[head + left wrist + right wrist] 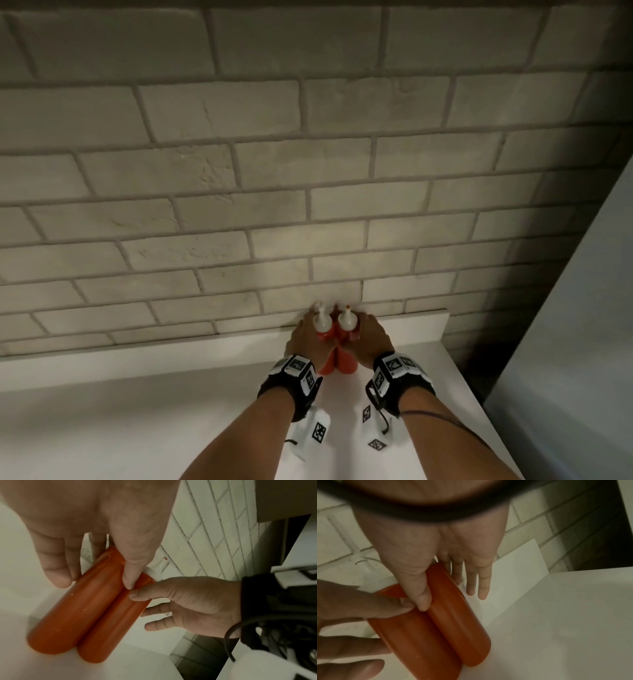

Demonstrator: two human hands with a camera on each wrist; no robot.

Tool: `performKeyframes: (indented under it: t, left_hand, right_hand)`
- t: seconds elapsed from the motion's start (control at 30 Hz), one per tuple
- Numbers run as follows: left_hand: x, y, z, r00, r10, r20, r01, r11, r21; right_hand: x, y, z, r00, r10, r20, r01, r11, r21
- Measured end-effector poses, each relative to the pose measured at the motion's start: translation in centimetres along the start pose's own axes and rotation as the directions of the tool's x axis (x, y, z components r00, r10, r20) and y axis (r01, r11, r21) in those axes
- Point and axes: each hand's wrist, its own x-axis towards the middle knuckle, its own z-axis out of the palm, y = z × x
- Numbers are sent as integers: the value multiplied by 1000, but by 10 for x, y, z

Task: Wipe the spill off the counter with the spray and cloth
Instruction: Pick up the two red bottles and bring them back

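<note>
Bottles [337,337], two red squeeze type, upright on surface [137,411] by brick wall [239,171]; left hand [308,339] & right hand [371,337] each wrapped round one. Prob. light, soft-walled, slick; best held mid-body. No spray/cloth visible.

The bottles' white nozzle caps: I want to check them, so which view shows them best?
The head view: both white caps show, one on each red bottle. In the left wrist view only part of one cap shows behind the left hand. The right wrist view shows just the red bodies.
</note>
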Motion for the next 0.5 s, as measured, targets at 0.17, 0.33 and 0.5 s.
performKeyframes:
  t: [0.17,0.33,0.5]
  left_hand:
    - [-26,-5,-18,999,31,-13,-31,1000,1]
    - [-82,-5,-70,990,109,-89,-119,986,-116]
    - [-164,-19,-122,959,201,-202,-236,958,-165]
  right_hand:
    - [-27,2,-3,997,-59,-40,64,992,113]
    - [-83,-12,-20,986,-128,-104,155,935,319]
    - [-159,-30,-29,957,-243,-159,288,863,416]
